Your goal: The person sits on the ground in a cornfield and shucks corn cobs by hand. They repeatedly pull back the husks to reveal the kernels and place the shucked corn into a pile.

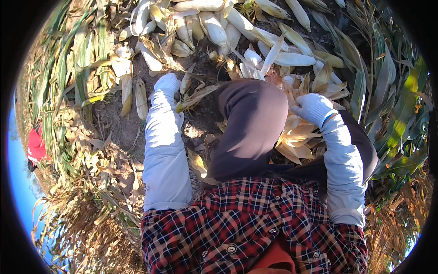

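Observation:
My left hand [167,83], in a white knit glove, reaches out over the soil just below a corn ear [150,59] with pale husk. Its fingers point away from me, and whether they grip anything is hidden. My right hand [313,109], gloved the same way, is curled beside my raised knee [255,99]. Loose dry husks [297,137] lie just below it, and more husk leaves [330,84] spread above it. I cannot tell if its fingers hold a husk. Beyond both hands lies a heap of corn ears [214,29], many in whitish husks.
Green and drying corn stalks [78,51] lie along the left, and leafy stalks [386,82] crowd the right. A single ear [141,99] rests on the soil left of my left forearm. Far left, a person in red clothing [37,144] is partly visible.

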A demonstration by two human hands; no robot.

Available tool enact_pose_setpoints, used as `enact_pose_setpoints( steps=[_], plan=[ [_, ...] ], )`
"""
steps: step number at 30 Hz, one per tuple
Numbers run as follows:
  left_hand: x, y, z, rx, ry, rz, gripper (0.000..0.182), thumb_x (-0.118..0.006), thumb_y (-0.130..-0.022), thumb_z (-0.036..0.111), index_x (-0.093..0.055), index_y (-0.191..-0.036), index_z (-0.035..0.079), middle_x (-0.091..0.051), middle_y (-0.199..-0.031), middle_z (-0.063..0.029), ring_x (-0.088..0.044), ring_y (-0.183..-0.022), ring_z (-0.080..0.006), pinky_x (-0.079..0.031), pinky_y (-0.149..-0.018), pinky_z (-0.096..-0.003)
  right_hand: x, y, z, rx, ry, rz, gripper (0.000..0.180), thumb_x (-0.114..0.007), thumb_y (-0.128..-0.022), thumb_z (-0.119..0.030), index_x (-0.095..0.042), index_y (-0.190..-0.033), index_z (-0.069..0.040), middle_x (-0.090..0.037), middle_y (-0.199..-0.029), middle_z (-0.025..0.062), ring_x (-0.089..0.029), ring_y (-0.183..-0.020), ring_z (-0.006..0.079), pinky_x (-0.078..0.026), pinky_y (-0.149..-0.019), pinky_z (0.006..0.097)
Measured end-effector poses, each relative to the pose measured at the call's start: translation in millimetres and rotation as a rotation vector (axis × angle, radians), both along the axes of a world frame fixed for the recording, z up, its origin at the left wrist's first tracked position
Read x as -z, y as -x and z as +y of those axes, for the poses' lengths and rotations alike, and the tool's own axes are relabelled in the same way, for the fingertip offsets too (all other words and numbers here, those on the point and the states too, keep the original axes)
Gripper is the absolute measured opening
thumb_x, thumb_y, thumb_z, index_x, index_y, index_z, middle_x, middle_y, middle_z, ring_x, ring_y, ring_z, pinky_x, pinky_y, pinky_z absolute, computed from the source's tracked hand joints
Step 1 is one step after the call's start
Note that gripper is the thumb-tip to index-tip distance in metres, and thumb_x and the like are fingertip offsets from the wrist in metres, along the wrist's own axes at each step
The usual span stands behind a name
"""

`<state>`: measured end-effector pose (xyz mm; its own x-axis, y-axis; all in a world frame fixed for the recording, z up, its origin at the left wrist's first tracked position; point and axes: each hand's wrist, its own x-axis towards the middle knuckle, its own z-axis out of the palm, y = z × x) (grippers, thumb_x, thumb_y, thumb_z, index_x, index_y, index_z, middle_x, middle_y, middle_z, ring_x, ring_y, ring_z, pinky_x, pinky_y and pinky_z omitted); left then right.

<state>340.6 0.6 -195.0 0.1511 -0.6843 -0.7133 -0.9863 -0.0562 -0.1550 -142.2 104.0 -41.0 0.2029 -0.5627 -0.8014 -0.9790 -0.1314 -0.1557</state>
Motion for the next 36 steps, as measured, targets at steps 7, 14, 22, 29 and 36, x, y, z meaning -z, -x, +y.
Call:
enact_pose_setpoints(
  steps=[7,14,22,29,36],
  plan=[
    [92,20,15,-0.186,-0.002,-0.205,0.037,-0.050,-0.103,0.027,-0.066,-0.133,0.013,-0.066,-0.136,-0.0100,-0.064,-0.125,-0.0286,-0.052,-0.101,-0.0450,-11,-19,-11,0.023,0.076,-0.103,0.039,-0.055,-0.097,-0.044,-0.070,-0.099,-0.008,-0.073,-0.089,0.0174,-0.071,-0.087,0.0373,-0.055,-0.081,0.0503],
    [89,23,33,-0.170,0.040,-0.267,0.053,-0.072,-0.089,0.046,-0.060,-0.131,0.015,-0.068,-0.130,-0.0096,-0.066,-0.120,-0.0281,-0.052,-0.098,-0.0418,-5,-25,-8,0.000,0.226,-0.279,0.037,-0.057,-0.095,-0.041,-0.067,-0.087,-0.007,-0.071,-0.078,0.0146,-0.071,-0.075,0.0351,-0.056,-0.071,0.0477],
    [56,25,17,-0.621,0.145,0.063,0.063,-0.067,-0.083,0.050,-0.067,-0.127,0.005,-0.069,-0.128,-0.0194,-0.067,-0.117,-0.0332,-0.052,-0.099,-0.0431,-9,-28,-5,-0.035,0.267,-0.302,0.032,-0.058,-0.094,-0.038,-0.065,-0.092,-0.007,-0.071,-0.083,0.0156,-0.070,-0.079,0.0368,-0.055,-0.071,0.0489],
    [-15,26,26,-0.761,0.580,0.729,0.039,-0.066,-0.087,0.032,-0.072,-0.108,0.000,-0.075,-0.106,-0.0187,-0.070,-0.103,-0.0323,-0.052,-0.091,-0.0398,-69,-37,-22,-0.018,0.436,-0.281,0.032,-0.058,-0.096,-0.038,-0.068,-0.103,-0.008,-0.072,-0.088,0.0164,-0.070,-0.084,0.0377,-0.055,-0.076,0.0478],
    [-47,18,31,-0.580,0.760,0.632,0.038,-0.066,-0.091,0.036,-0.072,-0.111,0.004,-0.074,-0.109,-0.0180,-0.069,-0.107,-0.0331,-0.051,-0.095,-0.0413,-122,-15,-28,0.029,0.492,-0.292,0.038,-0.059,-0.096,-0.045,-0.072,-0.109,-0.012,-0.073,-0.091,0.0172,-0.071,-0.087,0.0362,-0.056,-0.078,0.0466]
  ],
)
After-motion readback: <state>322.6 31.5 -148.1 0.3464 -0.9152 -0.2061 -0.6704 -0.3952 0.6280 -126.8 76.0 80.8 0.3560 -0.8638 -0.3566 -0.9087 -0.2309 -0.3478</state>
